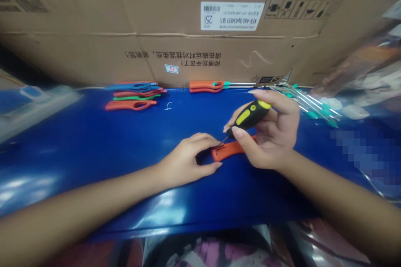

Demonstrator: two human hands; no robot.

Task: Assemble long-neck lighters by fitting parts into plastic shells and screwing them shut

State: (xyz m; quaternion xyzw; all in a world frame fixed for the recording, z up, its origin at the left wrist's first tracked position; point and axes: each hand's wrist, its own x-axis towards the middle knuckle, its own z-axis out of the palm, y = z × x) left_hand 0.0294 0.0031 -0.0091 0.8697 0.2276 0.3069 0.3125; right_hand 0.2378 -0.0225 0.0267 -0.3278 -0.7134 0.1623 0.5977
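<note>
My right hand (272, 131) is closed round a black and yellow screwdriver (250, 114), tip pointing down-left at the end of an orange plastic handle (228, 151) lying on the blue table (94, 142). My left hand (188, 160) pinches the left end of that orange handle between thumb and fingers, holding it flat against the table. The screwdriver tip touches or nearly touches the handle's end; the exact contact is too small to tell.
A large cardboard box (175, 21) stands along the back. Several orange, blue and green plastic handles (134, 95) lie back left; an orange handle with metal rods (208, 86) lies at back centre. Green-tipped metal rods (313, 106) and plastic bags lie at right.
</note>
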